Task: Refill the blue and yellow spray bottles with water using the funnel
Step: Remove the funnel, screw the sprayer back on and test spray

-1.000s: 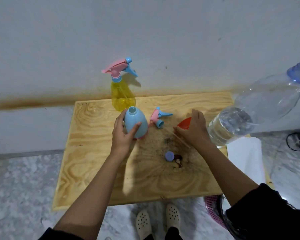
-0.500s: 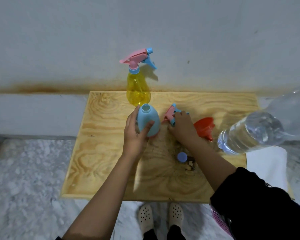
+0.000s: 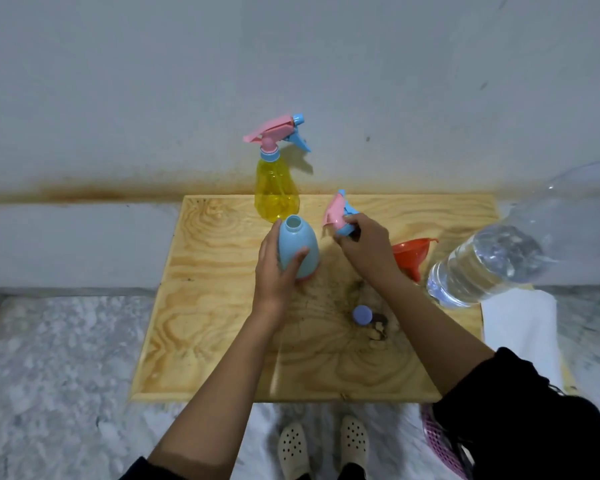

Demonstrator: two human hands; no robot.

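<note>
- Left hand (image 3: 274, 271) grips uncapped blue bottle (image 3: 302, 237), upright on surface (image 3: 222, 341).
- Right hand (image 3: 368, 247) pinches spray head (image 3: 335, 213).
- Red funnel (image 3: 411, 252) lies at 3 o'clock of right hand.

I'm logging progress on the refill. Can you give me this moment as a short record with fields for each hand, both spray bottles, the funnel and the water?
left hand: grips the blue bottle, upright, neck open
right hand: holds the spray head beside the blue bottle
yellow bottle: upright at the back, trigger top fitted
funnel: lying on the wooden board, untouched
water bottle: at the right, partly filled
small blue cap: on the board
</note>
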